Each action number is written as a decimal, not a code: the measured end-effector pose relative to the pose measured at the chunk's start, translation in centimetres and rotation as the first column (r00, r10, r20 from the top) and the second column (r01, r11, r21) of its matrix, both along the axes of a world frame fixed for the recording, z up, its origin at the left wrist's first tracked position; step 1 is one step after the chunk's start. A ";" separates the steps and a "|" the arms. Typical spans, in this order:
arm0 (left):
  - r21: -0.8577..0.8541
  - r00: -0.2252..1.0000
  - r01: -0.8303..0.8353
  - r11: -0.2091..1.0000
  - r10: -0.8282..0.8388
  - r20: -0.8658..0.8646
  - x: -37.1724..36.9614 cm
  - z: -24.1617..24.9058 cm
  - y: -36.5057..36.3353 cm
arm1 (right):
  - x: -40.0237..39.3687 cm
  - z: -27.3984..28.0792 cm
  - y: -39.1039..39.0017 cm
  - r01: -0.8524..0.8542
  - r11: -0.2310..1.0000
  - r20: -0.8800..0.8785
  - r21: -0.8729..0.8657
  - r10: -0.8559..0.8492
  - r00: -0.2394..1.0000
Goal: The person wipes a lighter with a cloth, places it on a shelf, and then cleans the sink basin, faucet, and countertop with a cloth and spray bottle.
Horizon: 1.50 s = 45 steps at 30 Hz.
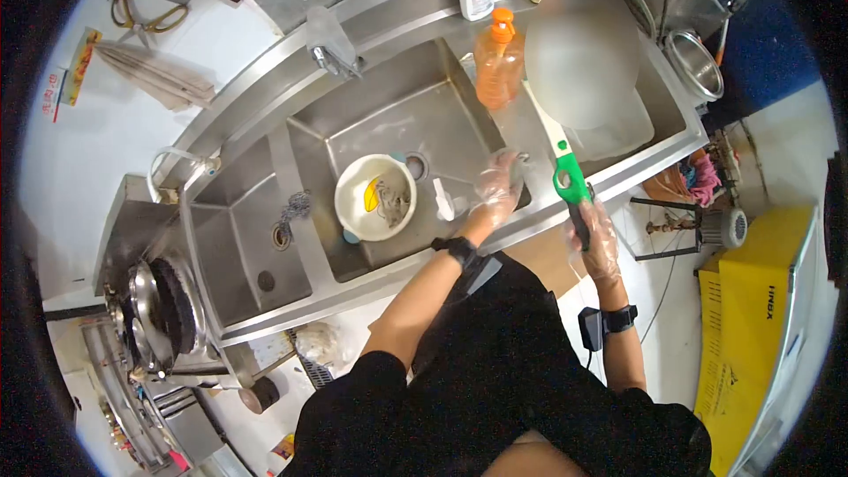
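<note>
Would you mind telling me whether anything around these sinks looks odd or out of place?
Mildly, yes: a dark grey clump lies loose by the drain in the leftmost basin, where it might block the flow. Nothing looks plainly spilled or damaged, though blur hides much of the right-hand basin.

1 green-and-black handle (574,191) in the gloved right hand (602,243)

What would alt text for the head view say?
A gloved right hand holds a long green, black and white tool at a steel sink. The gloved left hand is by the middle basin, where a white bowl sits.
</note>
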<state>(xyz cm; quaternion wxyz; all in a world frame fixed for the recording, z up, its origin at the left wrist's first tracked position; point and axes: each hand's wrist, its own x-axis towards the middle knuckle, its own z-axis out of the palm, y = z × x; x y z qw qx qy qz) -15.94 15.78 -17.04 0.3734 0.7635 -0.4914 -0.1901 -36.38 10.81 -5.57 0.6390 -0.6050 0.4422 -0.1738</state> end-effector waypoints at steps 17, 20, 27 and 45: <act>0.015 0.997 0.009 1.000 -0.010 0.072 1.8 3.5 3.9 | 3.0 0.6 0.2 -0.003 0.997 -0.040 0.073 0.006 0.999; -0.188 0.943 -0.276 0.942 0.304 0.136 8.8 0.1 8.9 | 4.8 -0.3 -0.3 -0.151 0.986 -0.007 0.066 0.152 0.988; 0.434 0.929 -0.325 0.840 0.199 0.311 21.6 -13.0 19.2 | 8.6 -2.5 1.4 -0.178 0.970 -0.075 0.164 0.192 0.979; 0.816 0.999 0.032 0.577 -0.013 -0.030 25.4 -27.2 15.5 | 12.8 -3.1 4.1 -0.066 0.980 -0.197 0.190 0.104 0.975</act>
